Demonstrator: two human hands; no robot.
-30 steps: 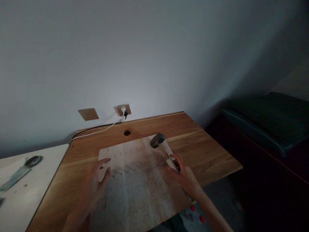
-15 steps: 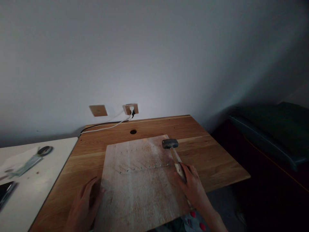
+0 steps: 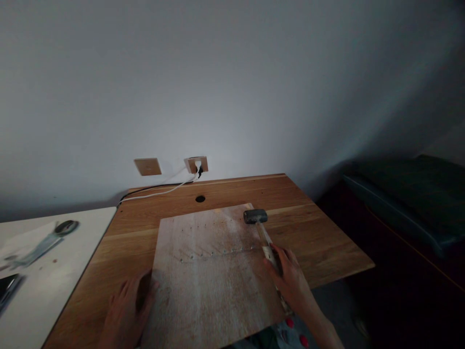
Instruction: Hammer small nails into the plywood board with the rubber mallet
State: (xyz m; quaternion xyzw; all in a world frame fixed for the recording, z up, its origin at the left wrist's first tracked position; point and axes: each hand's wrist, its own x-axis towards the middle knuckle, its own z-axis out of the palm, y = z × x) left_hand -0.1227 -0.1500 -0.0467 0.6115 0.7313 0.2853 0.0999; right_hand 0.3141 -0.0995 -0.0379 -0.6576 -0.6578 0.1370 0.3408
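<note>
Right of lower centre, the right hand [image 3: 289,278] grips the hammer [image 3: 268,252] over the board [image 3: 209,288] at lower middle. The left hand [image 3: 126,304], lower left, lies loosely open at the board's edge

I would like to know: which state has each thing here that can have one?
Hammer, gripped by right hand
Board, flat on table
Left hand, loosely open by board
Nails, in a row on board, depth unclear
White plug, in socket
Left wall plate, nothing plugged in
Dark device, too blurred to tell
</note>
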